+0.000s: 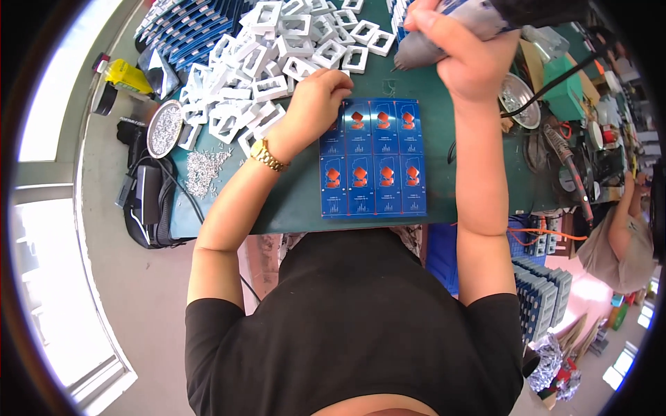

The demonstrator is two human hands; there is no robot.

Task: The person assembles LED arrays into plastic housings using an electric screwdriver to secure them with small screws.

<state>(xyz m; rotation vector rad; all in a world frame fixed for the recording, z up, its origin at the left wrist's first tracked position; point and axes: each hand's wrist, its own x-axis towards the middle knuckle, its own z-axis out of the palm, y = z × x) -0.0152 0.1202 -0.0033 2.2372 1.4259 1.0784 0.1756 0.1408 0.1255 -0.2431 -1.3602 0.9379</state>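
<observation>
A blue printed panel (373,157) with rows of orange-red shapes lies flat on the green table, near its front edge. My left hand (320,104), a gold watch (267,155) on its wrist, rests at the panel's far left corner. Its fingers are curled, and whatever is under or between them is hidden. Raised beyond the panel's far right corner, my right hand (479,66) is wrapped round a grey electric screwdriver (424,47). The tool's thin tip points left and down, apart from the panel.
White rectangular frames (291,45) are heaped at the far left, before stacked blue panels (191,31). Small silver pieces fill a round dish (165,129) and lie loose (205,171) beside it. Another dish (519,100) stands right. A black cord (562,83) crosses there. Another person (617,239) is far right.
</observation>
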